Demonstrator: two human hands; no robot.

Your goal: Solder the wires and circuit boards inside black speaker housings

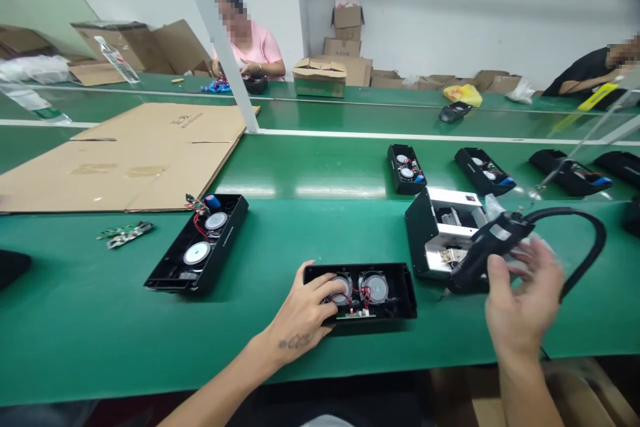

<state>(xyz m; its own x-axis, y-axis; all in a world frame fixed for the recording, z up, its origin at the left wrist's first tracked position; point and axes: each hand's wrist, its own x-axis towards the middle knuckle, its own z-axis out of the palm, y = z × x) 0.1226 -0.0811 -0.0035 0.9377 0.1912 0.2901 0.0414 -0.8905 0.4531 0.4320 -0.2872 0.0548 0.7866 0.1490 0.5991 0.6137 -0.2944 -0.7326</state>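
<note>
Your left hand [307, 303] grasping the left end of an open-topped black rectangular speaker case [399, 310] on the green tabletop [240, 347], your right hand [523, 307] loosely spread beside a tilted black corded handheld tool [483, 250], contact unclear

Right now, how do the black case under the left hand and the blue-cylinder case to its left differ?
The touched case lies roughly along the near table edge; the left case slants away. The left hand is on the touched case; no hand touches the left case. The left case shows a blue cylinder; the touched case shows none. Both contain red wires.
</note>
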